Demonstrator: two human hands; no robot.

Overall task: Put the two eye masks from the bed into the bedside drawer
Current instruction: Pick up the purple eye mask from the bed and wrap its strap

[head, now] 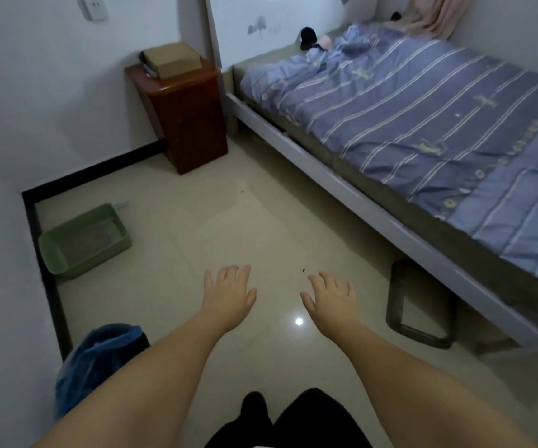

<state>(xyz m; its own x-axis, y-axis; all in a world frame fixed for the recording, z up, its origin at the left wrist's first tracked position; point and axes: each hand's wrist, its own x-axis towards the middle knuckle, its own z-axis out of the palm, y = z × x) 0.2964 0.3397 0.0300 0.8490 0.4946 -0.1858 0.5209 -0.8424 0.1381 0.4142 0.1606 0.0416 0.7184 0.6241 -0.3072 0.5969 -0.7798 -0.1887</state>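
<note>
A black eye mask [307,36] and a pink one [323,43] lie side by side at the head of the bed [423,101], against the white headboard, on the blue striped quilt. The dark red bedside cabinet [185,114] stands left of the bed in the corner; its front faces away from me and no drawer shows. My left hand [229,294] and my right hand [330,300] are stretched out over the floor, palms down, fingers apart, holding nothing. Both hands are far from the masks and the cabinet.
A cardboard box [172,59] sits on books on the cabinet top. A green tray [83,242] lies on the floor by the left wall. A blue-lined bin [96,360] stands near left. A dark frame [418,302] leans under the bed edge. Pale tile floor lies between.
</note>
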